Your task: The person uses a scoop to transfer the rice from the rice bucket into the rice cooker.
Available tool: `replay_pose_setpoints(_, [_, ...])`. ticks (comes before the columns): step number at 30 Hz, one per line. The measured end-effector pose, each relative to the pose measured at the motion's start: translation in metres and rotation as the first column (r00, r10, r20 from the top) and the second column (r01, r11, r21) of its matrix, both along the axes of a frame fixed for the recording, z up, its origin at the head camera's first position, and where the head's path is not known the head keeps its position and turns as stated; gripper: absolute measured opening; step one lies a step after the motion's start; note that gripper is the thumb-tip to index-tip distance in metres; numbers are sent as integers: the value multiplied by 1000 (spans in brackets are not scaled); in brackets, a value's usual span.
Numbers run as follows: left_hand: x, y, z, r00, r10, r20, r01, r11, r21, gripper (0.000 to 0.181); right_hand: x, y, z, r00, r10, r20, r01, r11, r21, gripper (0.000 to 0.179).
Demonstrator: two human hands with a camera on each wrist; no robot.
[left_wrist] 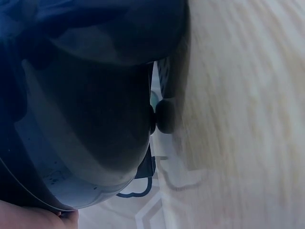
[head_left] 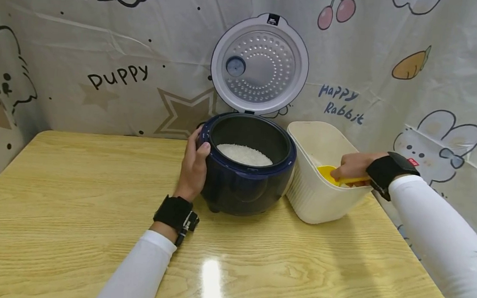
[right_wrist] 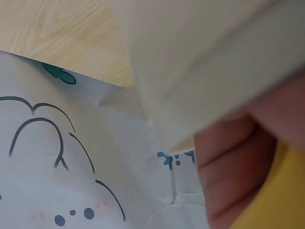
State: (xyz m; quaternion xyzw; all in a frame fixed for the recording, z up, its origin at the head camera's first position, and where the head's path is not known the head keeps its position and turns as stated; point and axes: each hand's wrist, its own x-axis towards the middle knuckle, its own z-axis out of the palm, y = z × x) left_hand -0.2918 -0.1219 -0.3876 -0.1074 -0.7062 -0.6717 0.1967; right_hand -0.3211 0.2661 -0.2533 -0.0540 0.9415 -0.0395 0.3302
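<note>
A dark blue rice cooker stands with its round lid raised, white rice lying in the pot. My left hand holds the cooker's left side, the thumb up by the rim; in the left wrist view, part of that hand shows against the glossy body. To the cooker's right, my right hand grips a yellow scoop at the mouth of a cream bin. Curled fingers lie by the yellow scoop in the right wrist view. The bin's wall hides its bottom.
Cooker and bin stand side by side towards the back of the wooden table. A printed curtain hangs close behind them and along the right. The table's right edge runs near the bin.
</note>
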Motion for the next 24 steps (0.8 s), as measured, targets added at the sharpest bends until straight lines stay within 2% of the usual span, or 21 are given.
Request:
replay_pose_setpoints(11, [0,2,0,1000,-8,9,8,1000,-5,75,1,12,8,998,-65,23,66,996,-64,39])
replay_pose_setpoints(24, [-1,-1,0,1000,-10,8,10,1000,5,75,2,24,18,985,-163,63,170,977,-131,41])
